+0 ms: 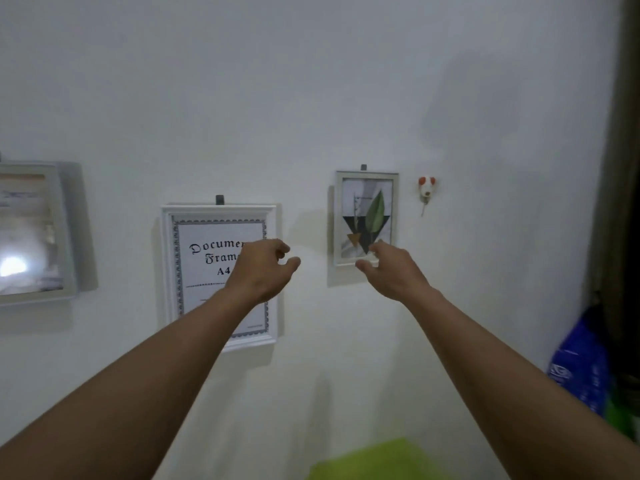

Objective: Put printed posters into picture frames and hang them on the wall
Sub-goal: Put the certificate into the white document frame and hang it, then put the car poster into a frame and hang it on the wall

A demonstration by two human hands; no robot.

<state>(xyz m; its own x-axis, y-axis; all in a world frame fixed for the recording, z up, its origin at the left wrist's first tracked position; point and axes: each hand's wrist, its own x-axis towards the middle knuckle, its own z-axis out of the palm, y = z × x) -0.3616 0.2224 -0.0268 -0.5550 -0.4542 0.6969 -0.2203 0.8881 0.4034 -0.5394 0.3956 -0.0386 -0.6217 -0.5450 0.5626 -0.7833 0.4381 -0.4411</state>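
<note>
A small grey frame point(366, 188) with a green leaf print hangs from a dark hook on the white wall. My right hand point(391, 271) is raised at its lower right corner, fingers loosely curled, holding nothing; whether the fingertips touch the frame I cannot tell. To the left hangs a white frame point(204, 237) holding a sheet that reads "Document Frame A4". My left hand point(265, 268) hovers in front of its right edge, fingers loosely curled and empty. A third frame point(41, 233) with glare on its glass hangs at the far left.
A small red and white animal-shaped hook point(426, 188) is fixed to the wall right of the leaf frame. A dark curtain point(623, 168) runs down the right edge, with a blue bag point(581, 368) below it. A lime green surface point(388, 459) lies at the bottom.
</note>
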